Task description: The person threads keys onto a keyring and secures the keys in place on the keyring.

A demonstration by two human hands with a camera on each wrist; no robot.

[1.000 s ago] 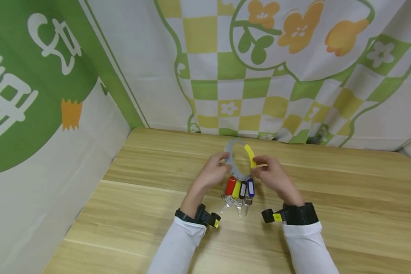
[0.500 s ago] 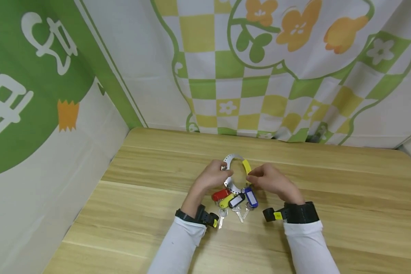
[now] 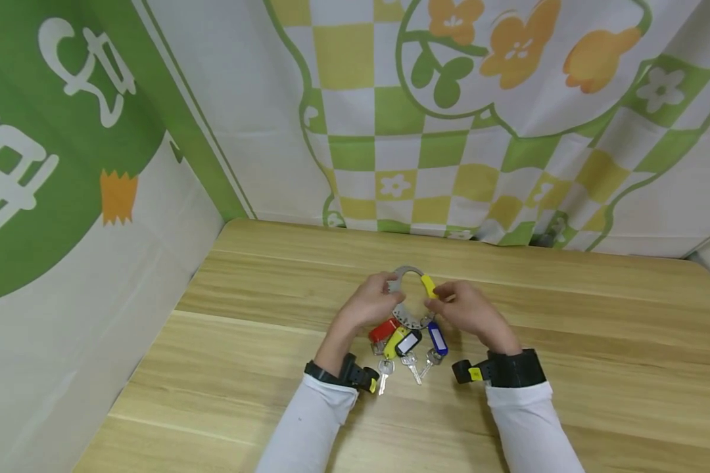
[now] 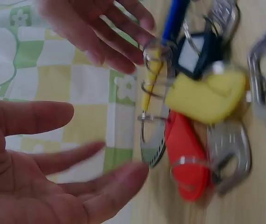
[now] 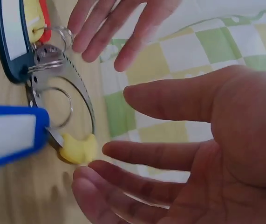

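Observation:
A large flat metal key ring (image 3: 412,323) with small holes along its band and a yellow grip (image 3: 428,285) lies on the wooden table. Red (image 3: 383,330), yellow (image 3: 394,343), black (image 3: 408,343) and blue (image 3: 438,338) key tags fan out from its near side, with silver keys (image 3: 384,376) attached. My left hand (image 3: 368,302) is at the ring's left side, its fingers and thumb apart in the left wrist view. At the yellow grip is my right hand (image 3: 470,309); the right wrist view shows its fingers extended and the thumb spread away, nothing between them.
The wooden table (image 3: 242,368) extends to both sides. A green, yellow and white patterned curtain (image 3: 449,144) hangs along its back edge, and a green and white cloth (image 3: 124,282) runs along the left. Each wrist wears a black camera band (image 3: 515,369).
The ring was held raised with its tags hanging together. It has come down onto the table nearer me, the tags have spread out, and both hands have loosened from it.

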